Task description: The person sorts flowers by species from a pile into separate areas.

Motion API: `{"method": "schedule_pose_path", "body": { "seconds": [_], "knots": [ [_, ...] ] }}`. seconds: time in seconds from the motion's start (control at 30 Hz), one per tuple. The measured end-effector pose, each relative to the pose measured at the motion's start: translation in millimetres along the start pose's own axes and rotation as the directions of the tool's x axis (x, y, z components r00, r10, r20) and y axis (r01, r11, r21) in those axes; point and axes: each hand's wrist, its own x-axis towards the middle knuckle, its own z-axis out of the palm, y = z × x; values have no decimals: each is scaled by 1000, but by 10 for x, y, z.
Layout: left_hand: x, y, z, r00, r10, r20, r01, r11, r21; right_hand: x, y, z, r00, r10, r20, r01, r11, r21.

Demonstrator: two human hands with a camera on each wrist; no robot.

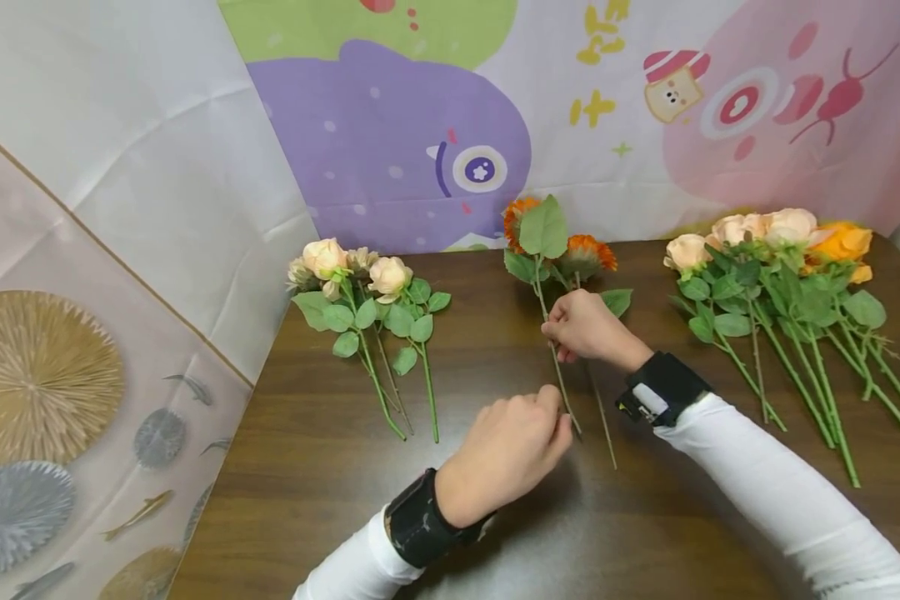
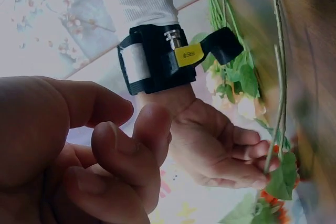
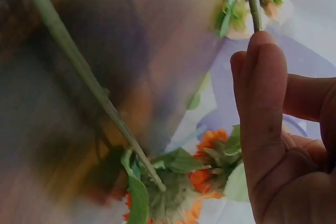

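Observation:
My right hand (image 1: 587, 327) pinches the stem of an orange flower (image 1: 516, 218) between thumb and fingers, at about mid-stem. That stem slants toward me, a large green leaf (image 1: 544, 229) near its head. Beside it lies a second orange flower (image 1: 592, 250), its long bare stem passing under my right hand. My left hand (image 1: 504, 454) hovers near the lower end of the held stem. In the left wrist view its fingers (image 2: 118, 150) are loosely bent, with a gap between them and the thumb and nothing in it.
On the left of the brown table (image 1: 307, 508) lie several pale peach roses (image 1: 390, 277) with leafy stems. A larger bunch of peach roses (image 1: 791, 227) and an orange-yellow bloom (image 1: 843, 242) lies on the right. A printed cloth (image 1: 412, 142) hangs behind the table.

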Motion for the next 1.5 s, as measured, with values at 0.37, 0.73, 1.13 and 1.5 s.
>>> {"method": "schedule_pose_path", "body": {
  "seconds": [0.37, 0.73, 1.13, 1.5],
  "knots": [
    [14, 22, 13, 1000, 7, 24, -8, 999, 32, -39, 143, 132, 994, 43, 98, -42, 999, -9],
    [17, 27, 24, 998, -8, 67, 6, 999, 37, -84, 232, 228, 985, 66, 160, -69, 998, 11],
    [-2, 6, 52, 997, -5, 78, 2, 999, 34, -125, 252, 275, 984, 48, 174, -47, 999, -7],
    [3, -5, 48, 998, -9, 57, 6, 999, 44, -220, 155, 196, 989, 63, 134, -55, 997, -62]
  ]
}}
